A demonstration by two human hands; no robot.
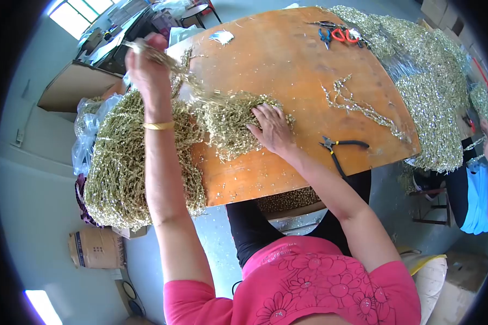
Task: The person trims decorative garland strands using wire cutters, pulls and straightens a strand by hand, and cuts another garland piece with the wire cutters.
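Overhead of the tabletop (265,59), left hand (148,70) raised beyond its left edge, blurred; fingers look closed on a gold strand (192,84) that trails down to the tangled heap (225,127), though the exact grip is hard to read. Right hand (275,128) lies on the heap's right side, palm down, fingers slightly spread. Heap rests on the tabletop's left part, beside a larger gold bundle (127,157) draped over the edge. Black-and-yellow pliers (328,144) lie open near the front edge, right of the right hand.
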